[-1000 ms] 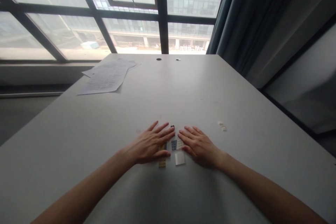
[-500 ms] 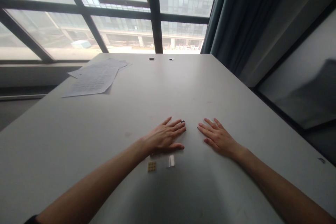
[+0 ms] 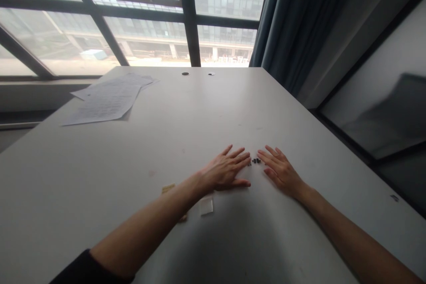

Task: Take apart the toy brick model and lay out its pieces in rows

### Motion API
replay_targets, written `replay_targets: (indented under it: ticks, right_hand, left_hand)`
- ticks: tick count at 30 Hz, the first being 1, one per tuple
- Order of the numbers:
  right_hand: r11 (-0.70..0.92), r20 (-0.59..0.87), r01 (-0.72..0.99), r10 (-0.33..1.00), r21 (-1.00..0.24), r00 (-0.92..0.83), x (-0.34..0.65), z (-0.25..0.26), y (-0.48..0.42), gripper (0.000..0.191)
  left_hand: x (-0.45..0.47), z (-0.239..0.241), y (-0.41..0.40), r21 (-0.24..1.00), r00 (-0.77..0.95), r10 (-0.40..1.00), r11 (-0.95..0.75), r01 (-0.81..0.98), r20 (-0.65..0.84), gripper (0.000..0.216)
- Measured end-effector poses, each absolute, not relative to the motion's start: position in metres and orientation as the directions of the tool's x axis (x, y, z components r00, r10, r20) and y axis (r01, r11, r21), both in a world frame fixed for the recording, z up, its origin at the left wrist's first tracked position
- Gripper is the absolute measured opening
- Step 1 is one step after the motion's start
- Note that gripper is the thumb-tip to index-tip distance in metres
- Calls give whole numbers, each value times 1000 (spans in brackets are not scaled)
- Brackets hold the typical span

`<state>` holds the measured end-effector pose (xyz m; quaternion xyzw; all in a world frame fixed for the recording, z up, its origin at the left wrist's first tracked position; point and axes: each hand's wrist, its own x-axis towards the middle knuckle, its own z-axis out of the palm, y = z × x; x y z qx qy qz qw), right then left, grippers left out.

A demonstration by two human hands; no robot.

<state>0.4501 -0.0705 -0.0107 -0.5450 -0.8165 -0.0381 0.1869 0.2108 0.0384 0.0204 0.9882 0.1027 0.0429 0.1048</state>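
Running left to right, a row of dark pieces [image 3: 258,160].

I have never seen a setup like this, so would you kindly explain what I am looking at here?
There is no machine here: these are a person's bare left hand and right hand, seen by a camera worn on that person's head, looking forward and down. Both are palm down with fingers spread at a pale table, and neither appears to grip anything, though what is beneath them is hidden. Small dark pieces lie between the hands. A whitish square and a yellowish piece lie near the left forearm, and printed papers lie farther off, toward the window.
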Motion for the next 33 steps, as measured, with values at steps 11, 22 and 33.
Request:
replay_targets:
  ticks: [11,22,33]
  right_hand:
    - [350,346,932,889,-97,-298,447,-16,-79,36]
    - [384,429,918,848,-95,-311,436,-11,-80,40]
    - [591,252,781,802,-202,-542,300,8,-92,60]
  left_hand:
    - [99,48,46,107,877,466,-884,455,118,70]
    - [13,22,22,103,787,594,-804,585,166,66]
    - [27,19,-35,122,916,395,-914,386,64,90]
